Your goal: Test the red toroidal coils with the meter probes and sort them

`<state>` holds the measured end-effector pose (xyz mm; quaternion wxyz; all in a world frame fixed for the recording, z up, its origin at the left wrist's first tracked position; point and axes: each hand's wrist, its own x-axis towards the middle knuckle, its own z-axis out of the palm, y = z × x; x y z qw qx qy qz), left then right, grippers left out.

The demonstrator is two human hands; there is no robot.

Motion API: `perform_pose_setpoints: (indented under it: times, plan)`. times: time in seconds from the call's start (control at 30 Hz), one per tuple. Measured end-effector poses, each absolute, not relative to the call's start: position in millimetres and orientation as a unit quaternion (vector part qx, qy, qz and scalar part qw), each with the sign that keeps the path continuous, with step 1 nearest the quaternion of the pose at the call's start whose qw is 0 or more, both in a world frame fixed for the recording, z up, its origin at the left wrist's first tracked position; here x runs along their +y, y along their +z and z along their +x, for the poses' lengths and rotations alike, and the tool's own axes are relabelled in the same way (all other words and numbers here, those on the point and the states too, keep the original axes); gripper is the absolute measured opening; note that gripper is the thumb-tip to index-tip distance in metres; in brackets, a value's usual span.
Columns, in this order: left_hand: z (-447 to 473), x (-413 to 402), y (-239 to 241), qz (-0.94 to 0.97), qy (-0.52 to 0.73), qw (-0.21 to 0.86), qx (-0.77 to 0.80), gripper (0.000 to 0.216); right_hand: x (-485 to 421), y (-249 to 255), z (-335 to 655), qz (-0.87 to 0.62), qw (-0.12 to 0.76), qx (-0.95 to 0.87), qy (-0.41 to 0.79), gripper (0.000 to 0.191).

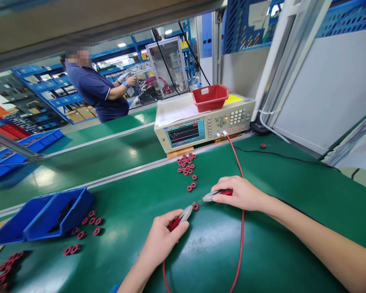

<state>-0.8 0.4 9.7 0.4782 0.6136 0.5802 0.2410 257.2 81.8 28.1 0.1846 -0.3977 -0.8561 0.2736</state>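
Observation:
My left hand (pixel 166 232) is closed on a test clip (pixel 183 217) with a red grip and pale jaws. Its tip meets a small red-and-black wound ring core (pixel 195 206) lying on the green mat. In my right hand (pixel 236 194) is a second test clip (pixel 212 196), its tip close to the same core from the upper right; whether it touches a wire I cannot tell. Red leads (pixel 242 240) hang from the clips, one running up to the bench tester (pixel 205 126). A wave trace and red "NG" show on the tester's screen (pixel 185 133).
Several cores (pixel 186 165) lie in front of the tester, others (pixel 93 221) beside blue bins (pixel 59 215) at left. A red tray (pixel 210 97) sits on the tester. A black cable (pixel 280 154) crosses the mat. Beyond the bench stands a person (pixel 94 87).

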Motion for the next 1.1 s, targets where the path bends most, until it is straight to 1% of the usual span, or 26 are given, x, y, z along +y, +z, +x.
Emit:
perform_pose_setpoints:
  times: [0.6,1.1]
  plan:
    - [1.2,1.3,12.8,0.62,0.253,0.471,0.575,0.03,81.6,22.7,248.4,-0.41,0.187,-0.854,0.26,0.027]
    - [0.9,1.2,12.8,0.623,0.251,0.47,0.573,0.032,86.4,13.0,247.6,-0.445,0.204,-0.834,0.256,0.029]
